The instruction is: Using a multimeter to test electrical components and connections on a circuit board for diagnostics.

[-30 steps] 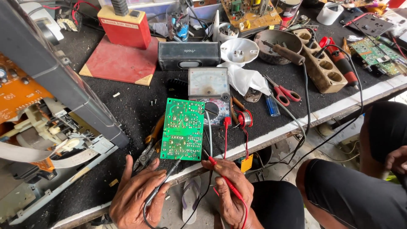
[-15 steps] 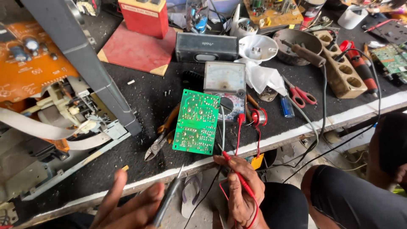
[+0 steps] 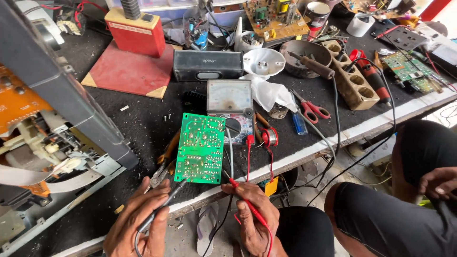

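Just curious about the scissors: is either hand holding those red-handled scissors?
No, the red-handled scissors lie on the bench while left hand and right hand hold probes.

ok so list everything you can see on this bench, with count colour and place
circuit board: 1, green, front centre, both probe tips at its near edge
analog meter: 1, grey, behind the board
black probe: 1, in left hand
red probe: 1, in right hand
pliers: 1, orange handles, left of the board
scissors: 1, red handles, right of the meter
speaker box: 1, black, behind the meter
red box: 1, back left, on a red mat
wooden block: 1, tan with round holes, right
open chassis: 1, grey, far left
other person's hand: 1, right edge
left hand: bottom left
right hand: bottom centre
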